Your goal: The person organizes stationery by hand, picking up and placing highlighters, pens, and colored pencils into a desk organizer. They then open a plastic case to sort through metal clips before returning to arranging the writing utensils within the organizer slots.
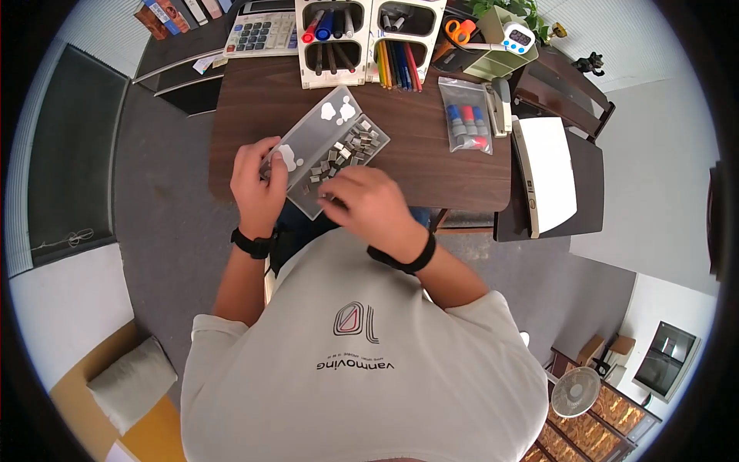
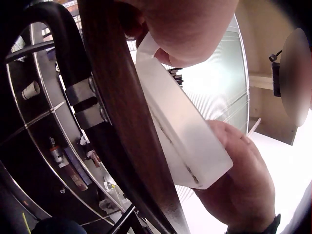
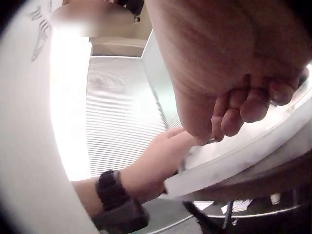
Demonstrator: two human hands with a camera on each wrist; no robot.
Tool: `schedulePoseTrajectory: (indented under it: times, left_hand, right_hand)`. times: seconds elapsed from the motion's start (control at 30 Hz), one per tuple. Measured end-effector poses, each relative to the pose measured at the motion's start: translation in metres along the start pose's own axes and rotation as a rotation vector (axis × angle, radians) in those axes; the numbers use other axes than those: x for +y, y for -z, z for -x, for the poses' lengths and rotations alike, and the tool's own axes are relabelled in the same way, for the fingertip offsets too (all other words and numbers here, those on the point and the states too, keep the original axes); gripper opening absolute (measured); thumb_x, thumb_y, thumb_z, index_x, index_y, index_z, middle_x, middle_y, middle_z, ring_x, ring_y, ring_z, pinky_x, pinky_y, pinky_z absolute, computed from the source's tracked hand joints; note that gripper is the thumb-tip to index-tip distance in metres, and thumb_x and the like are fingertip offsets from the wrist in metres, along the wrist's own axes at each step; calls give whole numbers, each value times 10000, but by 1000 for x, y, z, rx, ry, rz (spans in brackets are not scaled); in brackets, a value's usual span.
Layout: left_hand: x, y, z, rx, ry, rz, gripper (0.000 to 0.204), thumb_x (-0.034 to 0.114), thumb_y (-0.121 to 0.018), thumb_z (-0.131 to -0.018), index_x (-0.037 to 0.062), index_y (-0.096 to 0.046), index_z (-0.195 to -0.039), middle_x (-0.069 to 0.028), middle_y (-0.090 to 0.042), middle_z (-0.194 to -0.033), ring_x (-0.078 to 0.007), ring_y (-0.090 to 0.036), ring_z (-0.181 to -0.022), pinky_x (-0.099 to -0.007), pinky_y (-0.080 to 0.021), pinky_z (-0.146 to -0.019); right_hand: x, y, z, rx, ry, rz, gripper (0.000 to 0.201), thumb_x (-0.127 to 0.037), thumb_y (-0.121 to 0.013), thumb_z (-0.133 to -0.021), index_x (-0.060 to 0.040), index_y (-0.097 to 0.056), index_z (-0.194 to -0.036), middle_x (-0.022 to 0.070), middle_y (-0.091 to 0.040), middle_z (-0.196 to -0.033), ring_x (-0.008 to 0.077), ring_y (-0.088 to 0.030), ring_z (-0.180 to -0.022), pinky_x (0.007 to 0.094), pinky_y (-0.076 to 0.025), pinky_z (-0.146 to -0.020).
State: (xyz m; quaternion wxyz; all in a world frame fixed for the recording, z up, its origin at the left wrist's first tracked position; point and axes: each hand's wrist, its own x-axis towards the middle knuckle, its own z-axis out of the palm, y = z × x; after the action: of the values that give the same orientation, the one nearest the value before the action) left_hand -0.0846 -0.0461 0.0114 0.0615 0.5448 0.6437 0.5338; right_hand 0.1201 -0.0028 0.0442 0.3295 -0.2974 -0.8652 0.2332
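A translucent plastic box (image 1: 306,202) with its lid (image 1: 314,123) swung back sits at the table's near edge. Small silvery metal pieces (image 1: 350,150) lie heaped in its tray, mostly toward the far right end; white irregular patches mark the lid. My left hand (image 1: 258,189) grips the lid's left end, thumb on the inner face and fingers round the outside. Over the tray's near end is my right hand (image 1: 373,208), fingers curled. Between its thumb and forefinger, a small shiny metal piece (image 3: 211,140) shows in the right wrist view, largely covered by the fingertips.
Behind the box stand a white pen organizer (image 1: 332,77) and a calculator (image 1: 262,35). To the right lie a zip bag of small bottles (image 1: 466,115) and a stapler (image 1: 500,108). The wooden table's (image 1: 454,181) near edge runs close to the person's body.
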Motion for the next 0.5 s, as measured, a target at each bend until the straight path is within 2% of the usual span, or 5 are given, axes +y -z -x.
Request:
schedulePoseTrajectory:
  times: [0.07,0.2,0.3,0.4,0.5]
  left_hand:
    - [-1,1,0,-13,18,-1,195,-5,-648,-917,11,-715,-1099,-96,-641,-931,-195,-604,-807,-316,-495,-742]
    - [-2,0,0,1,5,23,200,-13,-643,-914,8,-714,-1100,-95,-639,-925,-194,-603,-807,-318,-495,-738]
    - [-2,-1,1,2,6,30,206,-19,-637,-912,5,-714,-1101,-100,-652,-941,-195,-613,-819,-318,-501,-745]
    - [-1,-2,0,5,-11,20,205,-22,-634,-915,4,-714,-1102,-104,-670,-970,-197,-625,-838,-315,-508,-764]
    - [-2,-2,2,7,-9,33,203,-20,-636,-918,6,-717,-1102,-106,-682,-998,-196,-633,-855,-312,-515,-781]
  right_hand:
    - [-4,-19,0,-9,94,19,144,-150,-792,-807,-79,-726,-913,93,-629,-801,302,-676,-784,419,-555,-707]
    - [-6,-14,-3,-8,72,6,142,-151,-784,-819,-78,-724,-925,95,-626,-810,308,-676,-801,430,-549,-706]
    - [8,9,1,-35,-41,-2,146,-142,-773,-834,-72,-724,-952,106,-628,-822,322,-674,-806,437,-549,-711]
    - [30,23,7,113,-157,126,200,-117,-756,-856,-76,-729,-1050,118,-632,-844,344,-663,-765,446,-552,-710]
    - [34,33,10,87,-177,101,246,-111,-751,-859,-87,-726,-1102,119,-642,-872,344,-663,-766,444,-553,-697]
